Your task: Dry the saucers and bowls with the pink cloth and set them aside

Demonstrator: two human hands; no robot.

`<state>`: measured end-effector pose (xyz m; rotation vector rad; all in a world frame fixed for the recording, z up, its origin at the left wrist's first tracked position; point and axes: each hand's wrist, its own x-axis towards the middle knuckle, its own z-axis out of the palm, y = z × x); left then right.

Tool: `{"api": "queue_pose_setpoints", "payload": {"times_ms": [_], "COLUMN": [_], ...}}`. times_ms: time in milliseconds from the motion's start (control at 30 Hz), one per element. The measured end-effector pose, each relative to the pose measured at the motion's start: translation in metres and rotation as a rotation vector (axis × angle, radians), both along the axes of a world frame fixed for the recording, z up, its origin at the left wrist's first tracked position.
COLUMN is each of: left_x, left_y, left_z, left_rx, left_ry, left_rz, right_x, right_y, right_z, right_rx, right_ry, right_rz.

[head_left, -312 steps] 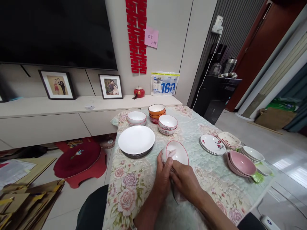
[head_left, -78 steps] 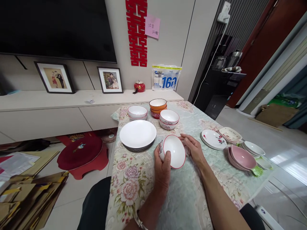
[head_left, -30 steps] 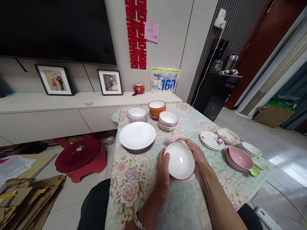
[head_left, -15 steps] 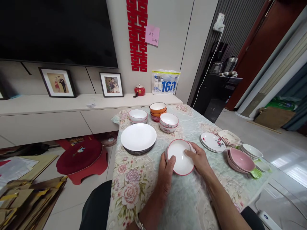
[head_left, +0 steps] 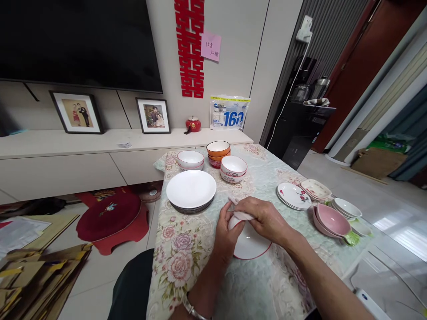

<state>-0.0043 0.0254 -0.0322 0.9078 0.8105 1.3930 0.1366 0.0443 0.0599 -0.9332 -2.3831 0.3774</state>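
A white bowl (head_left: pixel 252 245) with a red rim is in front of me, low over the tablecloth. My left hand (head_left: pixel 227 233) is closed on its left side, thumb near the rim. A pale cloth (head_left: pixel 243 216) is bunched over the bowl's far edge, pinched in my right hand (head_left: pixel 265 217). Both hands hide the upper part of the bowl. Beyond them stand a pair of white bowls with red rims (head_left: pixel 234 164) and a stack of orange and red bowls (head_left: pixel 218 151). To the left lie stacked large white plates (head_left: pixel 191 189), with more white bowls (head_left: pixel 190 159) behind.
On the right sit flowered plates (head_left: pixel 293 196), a squarish dish (head_left: pixel 316 190), pink leaf-shaped bowls (head_left: pixel 333 220) and small white bowls (head_left: pixel 347 208). A red stool (head_left: pixel 111 218) stands left of the table. Behind is a white cabinet (head_left: pixel 83 146) with framed photos and a plastic package (head_left: pixel 230 113).
My right hand has moved left and up over the bowl's far edge, bringing the cloth into view. The bowl now sits slightly lower, its inside more covered by the hands.
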Motion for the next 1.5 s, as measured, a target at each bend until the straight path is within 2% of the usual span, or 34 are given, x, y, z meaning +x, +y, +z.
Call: {"api": "queue_pose_setpoints", "payload": {"times_ms": [133, 267, 367, 467, 533, 633, 700, 767, 833, 933, 1000, 1067, 1133, 1200, 1267, 1333, 1367, 1433, 1500], "left_x": [0.004, 0.005, 0.005, 0.004, 0.005, 0.008, 0.010, 0.011, 0.010, 0.006, 0.004, 0.003, 0.003, 0.004, 0.005, 0.006, 0.006, 0.007, 0.008], "left_y": [-0.004, -0.005, -0.005, -0.006, -0.006, -0.005, -0.005, -0.005, -0.005, -0.007, -0.008, -0.008, -0.008, -0.007, -0.006, -0.005, -0.004, -0.004, -0.003], "left_z": [-0.005, -0.007, -0.004, 0.000, 0.001, 0.002, 0.002, 0.002, 0.002, 0.004, 0.005, 0.005, 0.005, 0.004, 0.002, 0.001, 0.000, -0.002, -0.003], "left_rx": [-0.025, -0.060, -0.107, -0.118, -0.112, -0.058, -0.003, 0.053, 0.100, 0.147, 0.156, 0.146, 0.122, 0.089, 0.048, 0.001, -0.021, -0.052, -0.054], "left_ry": [0.037, 0.036, 0.010, -0.004, 0.021, 0.083, 0.105, 0.119, 0.135, 0.184, 0.198, 0.177, 0.147, 0.136, 0.134, 0.119, 0.109, 0.100, 0.122], "left_rz": [0.127, 0.193, 0.212, 0.218, 0.201, 0.127, 0.088, 0.083, 0.106, 0.126, 0.140, 0.171, 0.212, 0.253, 0.292, 0.301, 0.293, 0.274, 0.255], "right_x": [0.008, 0.011, 0.007, 0.007, 0.012, 0.023, 0.027, 0.026, 0.018, 0.002, -0.006, -0.007, -0.003, 0.004, 0.011, 0.015, 0.016, 0.017, 0.019], "right_y": [0.005, -0.005, -0.018, -0.024, -0.022, -0.012, -0.007, -0.005, -0.005, -0.009, -0.010, -0.009, -0.007, -0.006, -0.007, -0.011, -0.013, -0.016, -0.014], "right_z": [-0.023, -0.055, -0.080, -0.094, -0.093, -0.076, -0.059, -0.041, -0.027, -0.012, -0.007, -0.009, -0.018, -0.035, -0.058, -0.082, -0.091, -0.103, -0.102], "right_rx": [-0.201, -0.454, -0.649, -0.742, -0.689, -0.356, -0.095, 0.051, 0.149, 0.252, 0.283, 0.275, 0.215, 0.101, -0.049, -0.295, -0.389, -0.477, -0.483], "right_ry": [0.270, 0.623, 0.812, 0.930, 0.889, 0.657, 0.451, 0.260, 0.079, -0.114, -0.161, -0.115, 0.011, 0.176, 0.330, 0.472, 0.542, 0.644, 0.664], "right_rz": [-0.243, -0.518, -0.595, -0.574, -0.597, -0.623, -0.514, -0.378, -0.262, -0.182, -0.163, -0.162, -0.202, -0.302, -0.468, -0.589, -0.609, -0.614, -0.617]}}
